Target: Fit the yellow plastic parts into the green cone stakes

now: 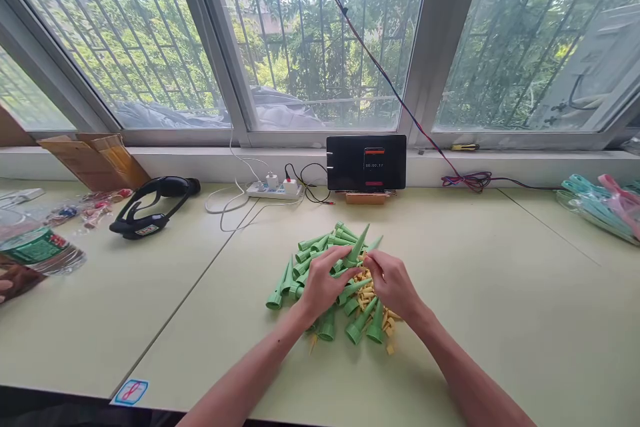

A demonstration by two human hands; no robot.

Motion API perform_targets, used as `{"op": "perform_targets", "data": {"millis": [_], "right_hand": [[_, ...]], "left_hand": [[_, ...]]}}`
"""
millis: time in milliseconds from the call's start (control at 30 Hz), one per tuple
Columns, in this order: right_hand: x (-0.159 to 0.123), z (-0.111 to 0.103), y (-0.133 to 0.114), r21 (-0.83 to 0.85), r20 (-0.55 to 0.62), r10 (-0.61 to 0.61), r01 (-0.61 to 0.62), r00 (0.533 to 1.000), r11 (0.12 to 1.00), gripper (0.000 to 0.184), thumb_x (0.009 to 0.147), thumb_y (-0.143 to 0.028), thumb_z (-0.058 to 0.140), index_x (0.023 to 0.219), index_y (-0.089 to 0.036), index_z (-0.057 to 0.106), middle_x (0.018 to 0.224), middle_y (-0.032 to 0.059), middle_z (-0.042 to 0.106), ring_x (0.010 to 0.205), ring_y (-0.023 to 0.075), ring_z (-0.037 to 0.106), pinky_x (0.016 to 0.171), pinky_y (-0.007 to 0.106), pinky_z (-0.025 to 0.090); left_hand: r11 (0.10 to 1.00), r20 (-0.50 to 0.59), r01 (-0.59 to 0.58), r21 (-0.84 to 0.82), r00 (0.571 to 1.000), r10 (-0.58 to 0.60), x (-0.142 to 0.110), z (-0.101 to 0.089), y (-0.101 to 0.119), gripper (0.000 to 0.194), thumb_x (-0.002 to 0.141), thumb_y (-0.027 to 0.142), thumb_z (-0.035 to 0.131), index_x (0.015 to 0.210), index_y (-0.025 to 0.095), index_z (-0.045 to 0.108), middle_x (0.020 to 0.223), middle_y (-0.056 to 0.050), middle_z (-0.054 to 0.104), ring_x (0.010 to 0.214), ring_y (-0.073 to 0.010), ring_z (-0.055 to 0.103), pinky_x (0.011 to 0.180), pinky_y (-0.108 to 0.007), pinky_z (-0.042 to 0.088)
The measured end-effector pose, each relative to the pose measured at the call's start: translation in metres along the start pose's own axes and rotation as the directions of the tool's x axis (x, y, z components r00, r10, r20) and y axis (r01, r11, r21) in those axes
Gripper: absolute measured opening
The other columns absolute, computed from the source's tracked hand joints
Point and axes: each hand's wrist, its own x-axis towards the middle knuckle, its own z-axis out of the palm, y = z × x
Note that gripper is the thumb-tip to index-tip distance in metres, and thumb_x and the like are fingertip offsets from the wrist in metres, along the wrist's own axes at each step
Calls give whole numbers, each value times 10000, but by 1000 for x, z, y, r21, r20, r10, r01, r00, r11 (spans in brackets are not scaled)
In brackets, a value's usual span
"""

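So the left hand (327, 283) has its thumb and fingers closed around a tapered green plastic cone (359, 245), wide ribbed end down, tip sticking up and leaning a bit right. My guess is it's held by that wide end to keep the thing steady and leave its right side within reach of the other hand. The right hand (393, 280) is right up against that grip, fingers in a narrow pinch by the cone's base. There's a speck of yellow-orange at the fingertips, but it's too small for me to tell if it's actually pinched.

Loose green plastic cones (303, 268) are heaped left of and below the grip, with small pale-yellow plastic pegs (367, 292) just under the right hand. Probably piled that close so neither hand has to reach far. The black flat tablet (367, 162) stands beyond the grip, screen facing back, likely so its timer's readable.

Pose-wise, both forearms come in from the near edge and angle toward each other, wrists off the pale table (500, 320), palms turned inward.
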Motion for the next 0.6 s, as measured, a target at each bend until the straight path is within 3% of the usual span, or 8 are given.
{"op": "perform_targets", "data": {"millis": [133,233,400,500,600], "right_hand": [[0,1,-4,82,35,76,-79,996,993,358,1003,-359,354,680,-210,396,603,-28,391,552,128,317,532,270,272],[1,2,-5,269,107,179,-202,978,942,404,982,-462,387,664,-214,369,598,-38,352,531,117,296,496,262,260],[4,0,-6,648,381,281,-471,881,598,463,895,-576,513,656,-222,336,586,-80,206,452,80,252,428,236,205],[6,-4,-8,707,506,285,-581,814,402,437,868,-540,583,676,-209,372,594,-86,206,466,69,244,424,213,175],[7,-9,-10,723,568,298,-638,767,264,396,867,-485,606,686,-198,401,593,-87,202,480,68,240,421,201,165]], "left_hand": [[999,3,-13,-39,1000,13,1,0,1,310,850,264,678,1159,232,674,1098,-60,706,1002,-213,660,895,-349,539],[997,-5,-19,-70,1000,18,2,0,0,304,853,241,670,1157,237,685,1131,-58,707,1030,-219,663,924,-368,542],[996,-11,-18,-87,1000,17,4,-1,-3,299,850,234,668,1146,243,701,1161,-49,711,1075,-236,668,964,-403,542],[997,-8,-21,-74,1000,21,4,-1,-4,327,855,219,659,1179,254,687,1186,-37,703,1099,-233,664,983,-398,536],[999,25,-10,-48,1000,12,4,0,-5,358,870,207,637,1223,258,662,1214,-36,689,1118,-232,655,1002,-399,526]]}}
